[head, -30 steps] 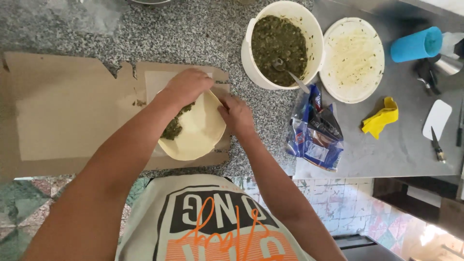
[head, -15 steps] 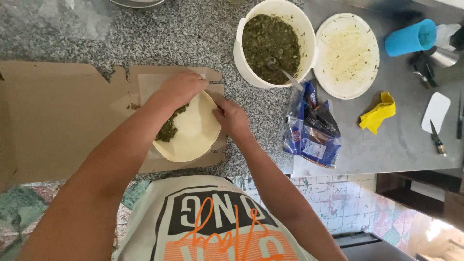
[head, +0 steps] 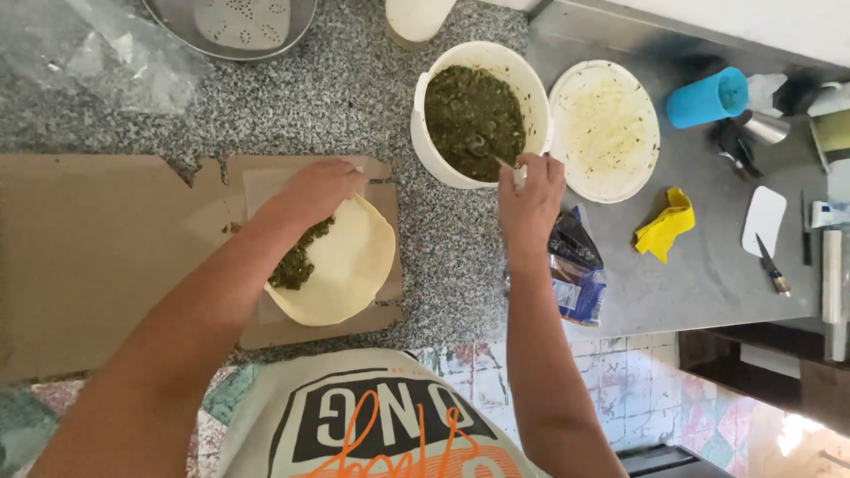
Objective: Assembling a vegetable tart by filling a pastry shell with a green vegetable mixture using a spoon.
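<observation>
A pale round dough sheet (head: 354,265) lies on flattened brown cardboard (head: 97,248), with dark green filling (head: 297,261) heaped on its left side. My left hand (head: 319,188) rests on the dough's far edge, fingers closed on it. My right hand (head: 529,190) is at the near rim of a white bucket (head: 425,146) full of green filling (head: 469,111), gripping the handle of a spoon (head: 487,150) that stands in the filling.
A white lid (head: 611,133) smeared with dough lies right of the bucket. Further right sit a blue cup (head: 704,97), a yellow cloth (head: 664,226), a knife (head: 770,265) and a foil packet (head: 575,265). A metal strainer (head: 230,22) sits at the back.
My right hand has left the dough and moved up right to the bucket, taking the spoon handle. My left hand stays on the dough.
</observation>
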